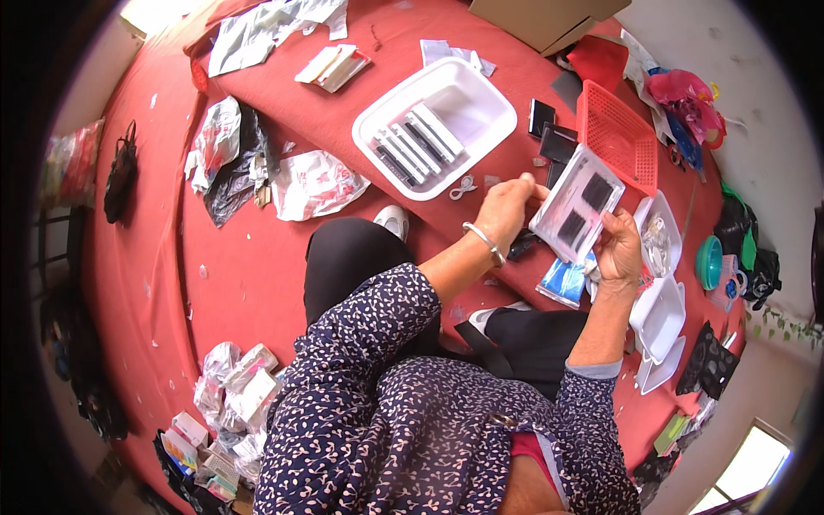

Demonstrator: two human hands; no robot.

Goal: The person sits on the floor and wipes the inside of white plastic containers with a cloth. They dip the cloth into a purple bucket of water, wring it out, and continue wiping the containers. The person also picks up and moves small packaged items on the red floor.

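Both hands hold a clear flat case [576,203] above the lap: right hand [620,249] grips its lower edge, left hand [506,209] pinches the top, perhaps opening it. Next: steady fingers. White tray [481,94] lies beyond.

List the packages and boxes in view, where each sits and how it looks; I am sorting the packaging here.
Clear flat case: held in both hands, rectangular, with two dark strips inside.
White tub: on the red table, rectangular, holding black-and-white strip packs.
Red basket: right of the tub, meshed plastic.
Cardboard box: top edge, brown.
Blue packet: under the case, glossy.
Small boxes: floor, lower left, mostly white.
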